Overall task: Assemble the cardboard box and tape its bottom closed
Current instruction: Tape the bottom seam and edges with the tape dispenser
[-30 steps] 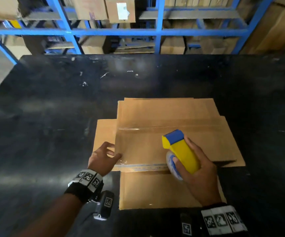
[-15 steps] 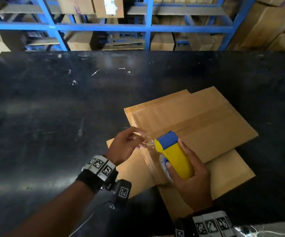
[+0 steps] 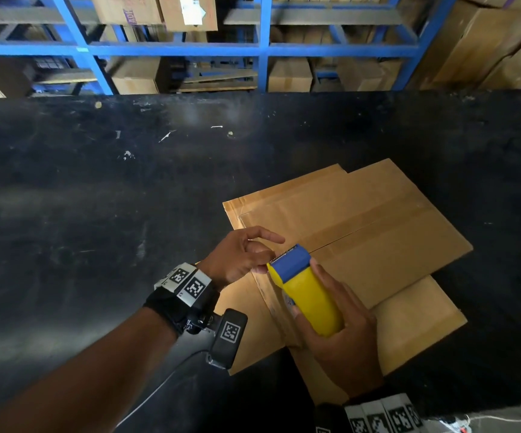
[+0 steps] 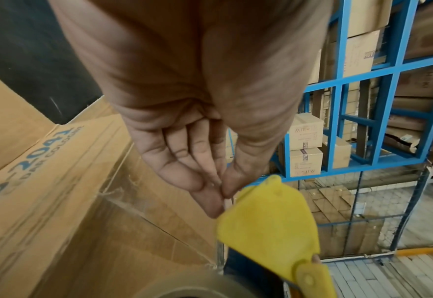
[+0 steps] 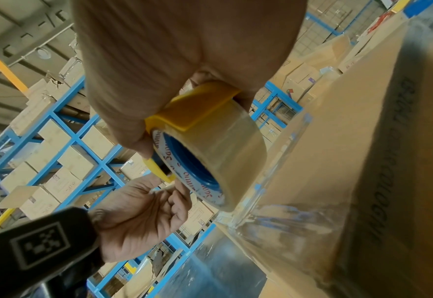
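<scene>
Now the flattened cardboard box lies on the black table much as half a second ago; the right hand still grips the yellow tape dispenser above the box's near-left part; the left hand, closer to the dispenser's blue cutter end than before, pinches thumb to fingertips there.

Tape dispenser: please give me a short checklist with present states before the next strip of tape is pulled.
1. Right hand grips the tape dispenser: ok.
2. Left hand pinches at the dispenser's blade end: ok; free tape end in its grip: cannot tell.
3. Tape roll has tape left: ok.
4. Cardboard box lies on the black table, flaps closed: ok.
5. First tape strip along the seam: ok.
6. Box steadied by a hand: not ok.
</scene>
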